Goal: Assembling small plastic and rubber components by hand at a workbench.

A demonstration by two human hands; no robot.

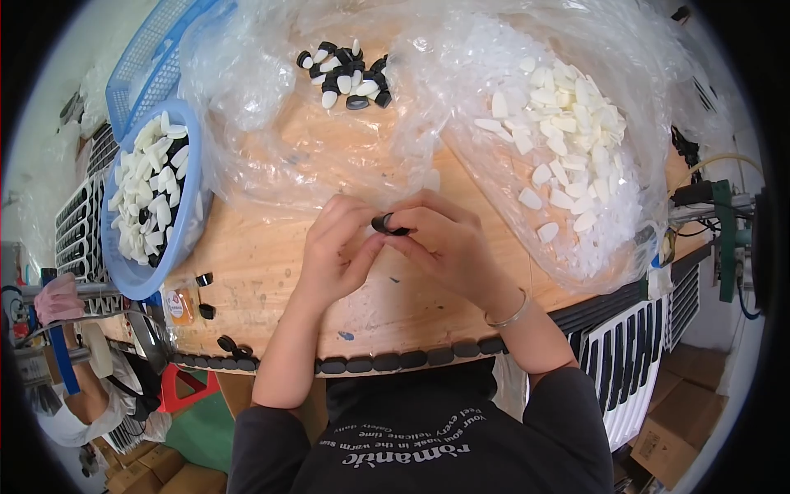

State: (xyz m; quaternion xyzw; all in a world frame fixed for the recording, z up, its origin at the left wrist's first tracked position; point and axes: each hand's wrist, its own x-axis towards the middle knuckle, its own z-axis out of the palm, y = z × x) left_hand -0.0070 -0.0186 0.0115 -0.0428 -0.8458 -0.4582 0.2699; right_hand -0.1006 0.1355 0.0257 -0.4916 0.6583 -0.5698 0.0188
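Both my hands meet over the middle of the wooden table, fingertips closed round a small black curved part (382,224), which looks like a ring or cap. My left hand (336,247) pinches its left side with thumb and fingers. Thumb and forefinger of my right hand (440,239) grip its right side. Much of the part is hidden by the fingers. Just beyond the right hand lies a pale oval piece (431,179). Farther off is a small heap of black parts with white oval pieces (350,76), some of them joined.
At left stands a blue basin (197,177) of white pieces and black parts, beside a blue basket (123,95). White oval pieces (568,123) lie on clear plastic sheeting (494,206) at right. Black oval parts (387,362) line the near edge. Slotted white trays (629,362) stand beside the table.
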